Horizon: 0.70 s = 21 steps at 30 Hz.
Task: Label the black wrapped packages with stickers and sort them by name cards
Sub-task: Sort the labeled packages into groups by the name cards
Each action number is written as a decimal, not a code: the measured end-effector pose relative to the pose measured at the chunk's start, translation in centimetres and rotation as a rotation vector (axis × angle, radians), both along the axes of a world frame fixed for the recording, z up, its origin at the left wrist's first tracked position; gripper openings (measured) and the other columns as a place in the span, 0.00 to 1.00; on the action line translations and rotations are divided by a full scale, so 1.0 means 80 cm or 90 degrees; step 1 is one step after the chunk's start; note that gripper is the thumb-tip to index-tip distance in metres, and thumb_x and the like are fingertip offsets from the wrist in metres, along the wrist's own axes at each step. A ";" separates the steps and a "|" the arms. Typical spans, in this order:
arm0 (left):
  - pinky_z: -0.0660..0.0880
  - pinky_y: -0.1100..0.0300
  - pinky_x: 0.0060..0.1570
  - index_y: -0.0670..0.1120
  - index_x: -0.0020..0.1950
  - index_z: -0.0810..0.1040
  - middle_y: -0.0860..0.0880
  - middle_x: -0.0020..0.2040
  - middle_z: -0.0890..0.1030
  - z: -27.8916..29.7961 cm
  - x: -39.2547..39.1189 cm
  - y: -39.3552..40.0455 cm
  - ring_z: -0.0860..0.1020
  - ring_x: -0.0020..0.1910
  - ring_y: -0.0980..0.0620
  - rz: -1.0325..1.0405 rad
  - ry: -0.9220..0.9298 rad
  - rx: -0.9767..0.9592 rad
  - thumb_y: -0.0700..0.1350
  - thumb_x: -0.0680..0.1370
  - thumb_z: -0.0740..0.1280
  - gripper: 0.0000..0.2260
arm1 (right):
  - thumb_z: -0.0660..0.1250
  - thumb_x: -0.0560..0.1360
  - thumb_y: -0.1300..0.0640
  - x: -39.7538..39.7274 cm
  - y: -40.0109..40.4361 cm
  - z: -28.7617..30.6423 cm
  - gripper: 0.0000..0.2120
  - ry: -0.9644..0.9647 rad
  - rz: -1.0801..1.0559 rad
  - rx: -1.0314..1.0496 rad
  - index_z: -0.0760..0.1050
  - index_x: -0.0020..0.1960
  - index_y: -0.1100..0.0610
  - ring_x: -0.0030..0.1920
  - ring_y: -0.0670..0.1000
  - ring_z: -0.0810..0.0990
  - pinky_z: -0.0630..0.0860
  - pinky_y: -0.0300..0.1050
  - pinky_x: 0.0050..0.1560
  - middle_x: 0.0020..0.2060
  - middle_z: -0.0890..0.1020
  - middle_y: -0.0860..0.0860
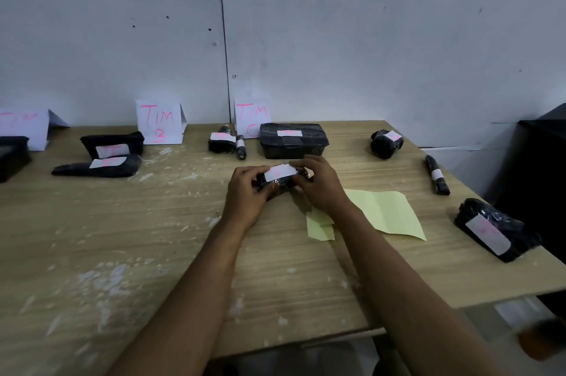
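Two hands clamp one package [277,184] at table centre: left hand [245,195] grips its left end, right hand [318,185] its right; long axis runs left–right. Sticker [280,173] faces up; TIM C card [251,119] lies beyond.

A wooden worktop [122,222] with pale, whitish scuffs fills the lower view. Behind it stands a grey wall [367,23] with a dark vertical seam [225,38] and small holes. Yellow paper [386,213], creased, lies flat on the worktop. A black box [539,167] stands at the right edge.
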<state>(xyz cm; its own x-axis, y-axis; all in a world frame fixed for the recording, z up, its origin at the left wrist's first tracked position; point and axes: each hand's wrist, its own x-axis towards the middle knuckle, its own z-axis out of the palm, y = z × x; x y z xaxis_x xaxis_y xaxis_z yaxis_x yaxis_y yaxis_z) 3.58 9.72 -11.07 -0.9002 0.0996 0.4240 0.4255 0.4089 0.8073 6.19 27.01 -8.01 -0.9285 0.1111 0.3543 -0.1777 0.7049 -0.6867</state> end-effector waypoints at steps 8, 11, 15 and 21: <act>0.75 0.58 0.56 0.49 0.58 0.80 0.49 0.57 0.76 0.005 0.005 -0.076 0.78 0.53 0.49 0.011 0.015 -0.018 0.37 0.72 0.74 0.16 | 0.72 0.74 0.59 -0.008 -0.061 -0.004 0.18 -0.037 0.051 -0.028 0.77 0.63 0.54 0.60 0.50 0.75 0.69 0.37 0.54 0.61 0.76 0.53; 0.74 0.64 0.55 0.51 0.56 0.79 0.50 0.57 0.78 0.008 0.006 -0.107 0.78 0.53 0.52 0.006 0.007 -0.003 0.36 0.72 0.74 0.16 | 0.72 0.74 0.59 -0.011 -0.087 -0.006 0.22 -0.056 0.054 -0.036 0.74 0.67 0.56 0.61 0.51 0.74 0.69 0.37 0.58 0.61 0.73 0.54; 0.70 0.77 0.48 0.49 0.58 0.79 0.53 0.58 0.79 0.010 0.005 -0.153 0.79 0.52 0.54 0.026 -0.009 0.005 0.35 0.72 0.74 0.17 | 0.74 0.73 0.57 -0.021 -0.132 -0.009 0.21 -0.051 0.076 -0.044 0.76 0.65 0.56 0.54 0.51 0.76 0.74 0.45 0.61 0.54 0.70 0.52; 0.75 0.69 0.52 0.51 0.57 0.77 0.49 0.58 0.80 0.003 -0.009 -0.185 0.80 0.53 0.53 0.118 -0.016 0.073 0.34 0.72 0.73 0.18 | 0.75 0.71 0.52 -0.036 -0.197 -0.023 0.18 -0.024 0.037 -0.104 0.76 0.59 0.49 0.50 0.48 0.76 0.73 0.41 0.51 0.53 0.75 0.49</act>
